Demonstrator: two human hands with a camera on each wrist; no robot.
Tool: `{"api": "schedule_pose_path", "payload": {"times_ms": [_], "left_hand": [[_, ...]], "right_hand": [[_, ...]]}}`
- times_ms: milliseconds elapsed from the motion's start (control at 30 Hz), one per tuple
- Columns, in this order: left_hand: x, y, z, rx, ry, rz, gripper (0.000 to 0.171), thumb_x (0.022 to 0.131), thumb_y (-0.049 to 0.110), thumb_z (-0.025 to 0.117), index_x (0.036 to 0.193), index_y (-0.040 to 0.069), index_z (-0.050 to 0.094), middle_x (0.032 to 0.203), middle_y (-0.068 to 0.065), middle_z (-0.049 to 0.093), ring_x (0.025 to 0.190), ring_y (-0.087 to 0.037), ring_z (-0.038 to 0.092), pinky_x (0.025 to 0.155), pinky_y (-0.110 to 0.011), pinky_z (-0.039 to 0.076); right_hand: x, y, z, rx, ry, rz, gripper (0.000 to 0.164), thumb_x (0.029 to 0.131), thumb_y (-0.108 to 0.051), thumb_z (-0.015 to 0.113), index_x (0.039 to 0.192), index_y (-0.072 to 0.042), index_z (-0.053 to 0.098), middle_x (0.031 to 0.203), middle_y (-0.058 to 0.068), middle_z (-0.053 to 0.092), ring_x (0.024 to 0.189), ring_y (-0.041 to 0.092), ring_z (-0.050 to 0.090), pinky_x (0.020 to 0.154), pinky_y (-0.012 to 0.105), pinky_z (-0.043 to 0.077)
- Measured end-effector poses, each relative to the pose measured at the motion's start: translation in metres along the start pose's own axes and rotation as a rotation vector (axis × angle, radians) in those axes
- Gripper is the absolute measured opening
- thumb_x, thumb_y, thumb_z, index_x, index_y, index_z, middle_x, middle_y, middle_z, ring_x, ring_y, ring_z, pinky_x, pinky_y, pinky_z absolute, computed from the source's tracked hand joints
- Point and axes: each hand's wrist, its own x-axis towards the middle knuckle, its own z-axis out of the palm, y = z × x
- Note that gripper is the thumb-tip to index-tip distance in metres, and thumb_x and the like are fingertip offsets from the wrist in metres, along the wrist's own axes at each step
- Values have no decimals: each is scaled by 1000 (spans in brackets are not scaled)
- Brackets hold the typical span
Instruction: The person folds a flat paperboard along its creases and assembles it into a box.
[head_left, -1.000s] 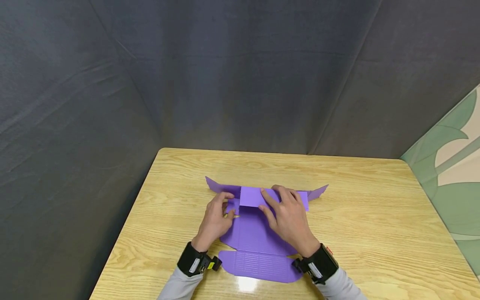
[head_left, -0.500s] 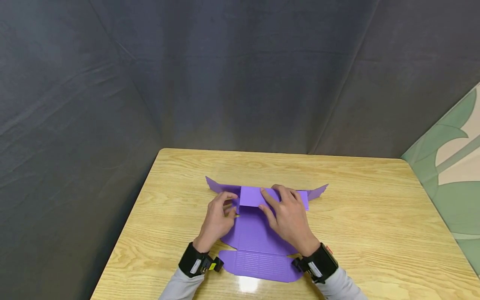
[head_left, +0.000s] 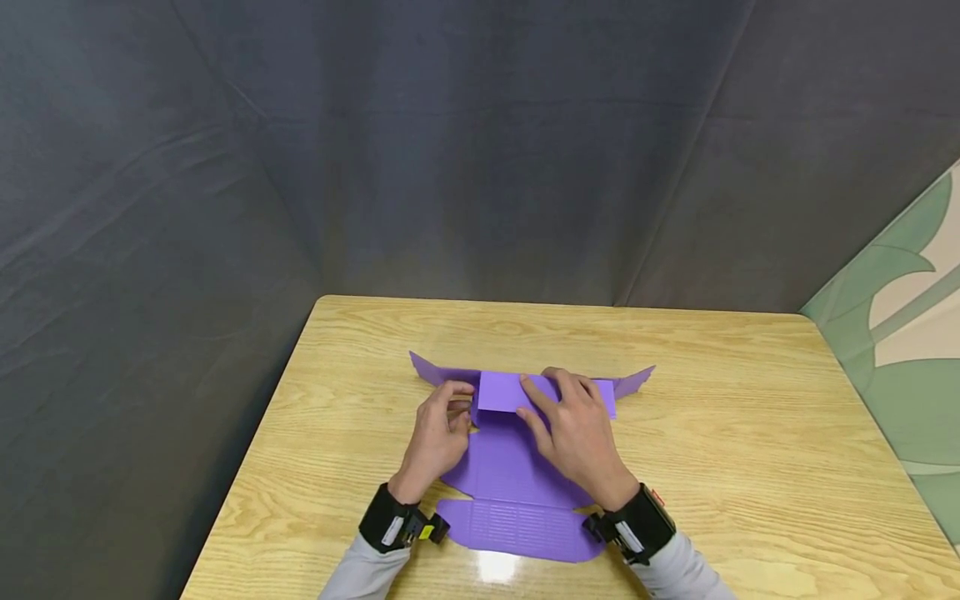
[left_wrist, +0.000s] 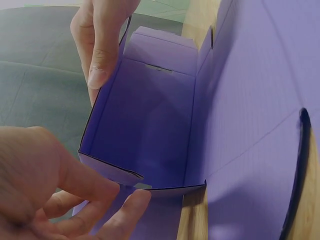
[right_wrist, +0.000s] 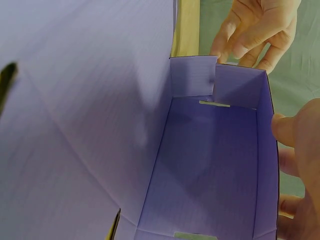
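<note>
A purple cardboard box [head_left: 517,462], partly folded, lies on the table with its far part raised into a trough. My right hand [head_left: 581,429] rests spread on the raised panel [head_left: 498,392]; its thumb and fingertips touch the panel's outer face in the right wrist view. At the trough's left end, my left hand [head_left: 437,433] has bent fingers. Its thumb and fingertips [left_wrist: 137,200] press the outside of two upright end flaps [right_wrist: 192,75], which meet at a corner seam. The right hand hides part of the far panel.
The far side wings [head_left: 427,369] of the box stick out left and right. A ribbed flap [head_left: 525,529] lies flat near me. The wooden table [head_left: 750,433] stretches around, with a dark curtain [head_left: 487,167] behind and a patterned cloth [head_left: 892,333] at right.
My left fingers have moved slightly right and inward, and the left end flap has turned from lying outward to upright against the trough. The right hand stays in place.
</note>
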Motion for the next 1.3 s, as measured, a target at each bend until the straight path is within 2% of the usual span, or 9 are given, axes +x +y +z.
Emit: {"api": "schedule_pose_path", "payload": {"times_ms": [167,400,633,900,1300], "left_hand": [[0,1,2,-13,-26,-5,42,91,-20,61,129,-4,62,132,-23,65,112,-38,74,95,-40,64],[3,2,3,-47,-38,-59,46,92,-18,61,134,1,60,137,-22,63,114,-36,73,93,-36,64],[3,3,6,-68,-51,-51,46,91,-16,61,134,-1,58,138,-24,60,117,-38,72,94,-34,64],[2,2,10,-60,-37,-20,47,89,-17,63,134,-1,57,136,-23,60,115,-39,72,92,-32,64],[0,0,9,-73,-44,-21,47,90,-16,64,134,-2,57,137,-22,60,116,-38,72,94,-32,63]], "right_hand": [[0,-1,-2,2,-18,10,44,101,-39,70,136,-12,75,127,22,66,118,40,64,106,58,47],[2,-1,-2,9,-32,21,45,101,-39,71,136,-12,74,127,22,65,118,40,65,106,58,47],[4,-3,-3,-6,-24,22,45,100,-39,69,136,-13,75,126,21,66,115,40,66,104,59,47],[6,-7,-4,-30,-58,34,42,104,-38,60,141,-21,72,129,20,64,117,45,60,97,62,44],[8,-7,-6,-6,-100,34,41,105,-35,60,141,-20,72,131,19,63,119,44,59,101,63,41]]}}
